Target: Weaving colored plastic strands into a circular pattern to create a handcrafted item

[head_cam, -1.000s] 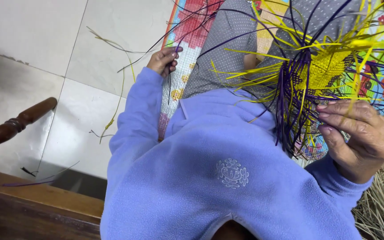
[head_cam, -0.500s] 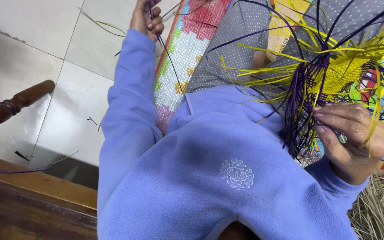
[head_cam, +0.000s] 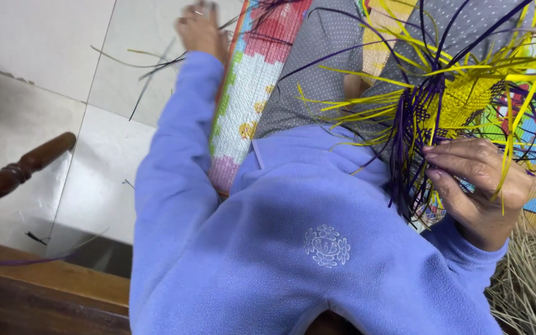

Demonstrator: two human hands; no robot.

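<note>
On mat [head_cam: 243, 105]: right hand [head_cam: 476, 186] fingers pinch weaving [head_cam: 460, 105]; left hand [head_cam: 201, 28] fingers blurred, unclear.

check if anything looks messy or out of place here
Loose strands lie scattered on the white floor tiles beside the left hand, off the mat. The yellow-purple weaving at the right hand has untidy ends.

Person wears a periwinkle-blue fleece top [head_cam: 280, 248] with long sleeves reaching both wrists. A small round floral emblem [head_cam: 327, 245], stitched in pale thread, sits on the chest. Grey trousers [head_cam: 327, 74] with fine white dots cover the legs. Both hands bare, no gloves.
</note>
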